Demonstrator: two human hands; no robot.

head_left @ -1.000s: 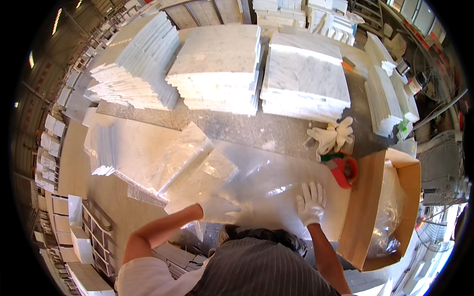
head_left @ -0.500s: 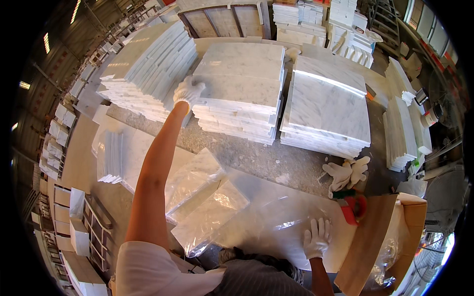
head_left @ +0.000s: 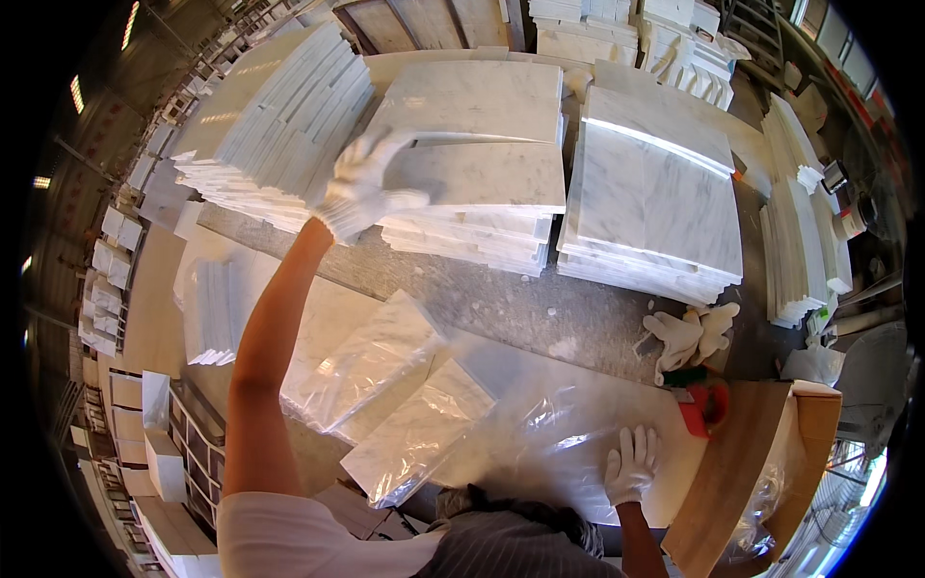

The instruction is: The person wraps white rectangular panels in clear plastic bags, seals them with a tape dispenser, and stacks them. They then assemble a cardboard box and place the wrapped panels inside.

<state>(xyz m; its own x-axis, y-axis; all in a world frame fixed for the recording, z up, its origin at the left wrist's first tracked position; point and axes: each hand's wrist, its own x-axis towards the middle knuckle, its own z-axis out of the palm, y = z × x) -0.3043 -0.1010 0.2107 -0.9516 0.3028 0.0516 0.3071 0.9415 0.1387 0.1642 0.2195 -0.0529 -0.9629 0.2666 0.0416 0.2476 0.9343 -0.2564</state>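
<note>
My left hand (head_left: 361, 183) grips the top marble tile (head_left: 482, 173), lifting its edge; my right hand (head_left: 631, 464) lies flat on plastic wrap (head_left: 540, 433). Next needs careful carrying.

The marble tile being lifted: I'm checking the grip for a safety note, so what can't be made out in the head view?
- Left hand on the top tile: blurred, so the hold of its fingers is unclear.
- Underside of that tile: hidden by the tile itself.
- Slab under the right hand: veiled by glare on the clear plastic sheet.
- Red object: partly covered by spare gloves, kind unclear.
</note>
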